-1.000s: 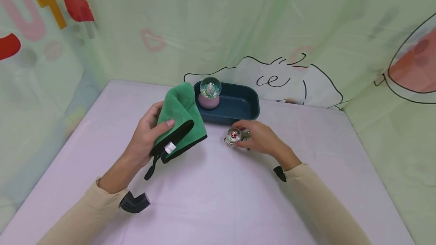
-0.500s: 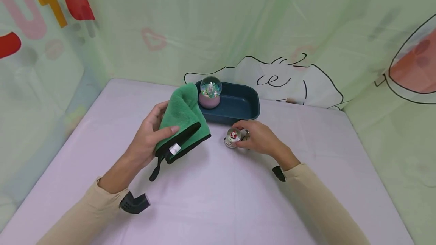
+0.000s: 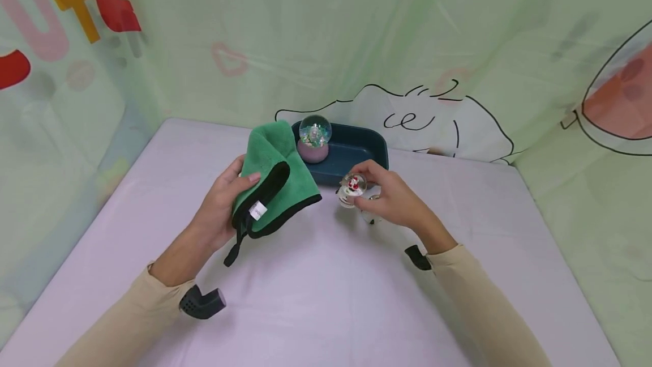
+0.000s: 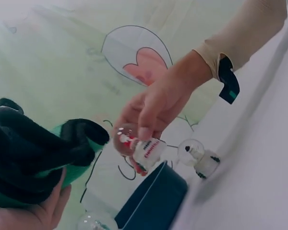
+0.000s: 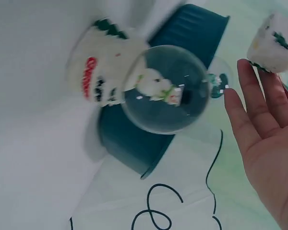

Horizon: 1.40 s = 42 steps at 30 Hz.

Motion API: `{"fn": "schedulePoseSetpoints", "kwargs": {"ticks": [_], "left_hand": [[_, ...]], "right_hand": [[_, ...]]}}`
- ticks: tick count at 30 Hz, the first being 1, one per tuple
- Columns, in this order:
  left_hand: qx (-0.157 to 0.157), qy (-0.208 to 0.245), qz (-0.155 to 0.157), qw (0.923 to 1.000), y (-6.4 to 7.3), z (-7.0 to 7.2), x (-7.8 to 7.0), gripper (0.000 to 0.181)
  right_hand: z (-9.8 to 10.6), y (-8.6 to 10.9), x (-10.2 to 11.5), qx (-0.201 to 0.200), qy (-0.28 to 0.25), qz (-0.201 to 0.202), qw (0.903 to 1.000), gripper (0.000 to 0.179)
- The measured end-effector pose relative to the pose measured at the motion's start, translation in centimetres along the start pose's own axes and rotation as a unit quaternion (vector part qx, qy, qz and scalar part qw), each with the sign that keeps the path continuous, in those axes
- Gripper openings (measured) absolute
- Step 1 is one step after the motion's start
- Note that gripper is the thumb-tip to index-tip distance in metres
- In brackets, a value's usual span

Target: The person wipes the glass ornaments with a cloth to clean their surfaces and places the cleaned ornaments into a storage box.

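My left hand (image 3: 216, 203) grips a folded green towel (image 3: 272, 186) with black edging, a white tag and a black loop. Between thumb and fingers, my right hand (image 3: 399, 200) holds a small snow globe (image 3: 351, 187) with a red-and-white figure inside and a white base. It is tilted and off the table, just in front of the blue tray. A second small snow globe (image 5: 165, 91) with a snowman inside stands on the table; in the head view, the right hand partly hides it. The left wrist view shows lettering on the held globe's base (image 4: 151, 149).
A dark blue tray (image 3: 356, 152) stands at the back of the table. A larger snow globe (image 3: 313, 140) with a pink base sits in its left end. Behind the table (image 3: 316, 299) hangs a printed, pale green curtain (image 3: 326, 33).
My right hand has lifted the small snow globe with the red-and-white figure off the table, uncovering more of the snowman globe. The towel has shifted slightly in my left hand.
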<state>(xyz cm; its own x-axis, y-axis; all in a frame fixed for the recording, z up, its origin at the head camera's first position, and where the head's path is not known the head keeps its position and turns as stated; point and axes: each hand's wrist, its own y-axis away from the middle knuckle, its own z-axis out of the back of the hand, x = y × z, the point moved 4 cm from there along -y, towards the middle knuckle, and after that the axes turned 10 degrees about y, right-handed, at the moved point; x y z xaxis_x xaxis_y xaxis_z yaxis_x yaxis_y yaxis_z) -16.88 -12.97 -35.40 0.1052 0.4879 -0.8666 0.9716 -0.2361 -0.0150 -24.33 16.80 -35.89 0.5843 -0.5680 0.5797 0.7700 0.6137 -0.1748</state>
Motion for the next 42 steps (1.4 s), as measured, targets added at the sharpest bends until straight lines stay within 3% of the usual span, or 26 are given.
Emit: {"fn": "schedulePoseSetpoints", "kwargs": {"ticks": [7, 14, 22, 29, 32, 38, 42], "left_hand": [[-0.017, 0.008, 0.037, 0.9991, -0.2, -0.1, 0.4, 0.051], [-0.029, -0.010, 0.034, 0.9990, -0.5, -0.3, 0.5, 0.050], [0.002, -0.014, 0.008, 0.9999, -0.7, -1.4, 0.8, 0.046], [0.077, -0.038, -0.030, 0.9958, -0.5, -2.8, 1.4, 0.058], [0.100, -0.043, -0.030, 0.9936, -0.4, -3.2, 1.6, 0.066], [0.126, -0.057, -0.026, 0.9901, -0.4, -3.4, 1.3, 0.063], [0.128, -0.114, -0.036, 0.9845, -0.4, -3.1, 1.1, 0.057]], "right_hand": [[0.7, 0.0, 2.4, 0.002, -0.116, 0.049, 0.9920, 0.042], [0.9, 0.0, 4.8, 0.020, -0.173, 0.035, 0.9841, 0.058], [0.5, -0.7, 7.7, -0.027, -0.137, 0.055, 0.9887, 0.049], [-0.3, -1.6, 9.2, -0.056, -0.125, 0.064, 0.9885, 0.035], [-0.5, -1.7, 9.6, -0.074, -0.116, 0.070, 0.9880, 0.036], [-0.3, -1.9, 10.5, -0.115, -0.092, 0.123, 0.9814, 0.041], [0.0, -1.8, 10.6, -0.143, -0.043, 0.162, 0.9753, 0.045]]}}
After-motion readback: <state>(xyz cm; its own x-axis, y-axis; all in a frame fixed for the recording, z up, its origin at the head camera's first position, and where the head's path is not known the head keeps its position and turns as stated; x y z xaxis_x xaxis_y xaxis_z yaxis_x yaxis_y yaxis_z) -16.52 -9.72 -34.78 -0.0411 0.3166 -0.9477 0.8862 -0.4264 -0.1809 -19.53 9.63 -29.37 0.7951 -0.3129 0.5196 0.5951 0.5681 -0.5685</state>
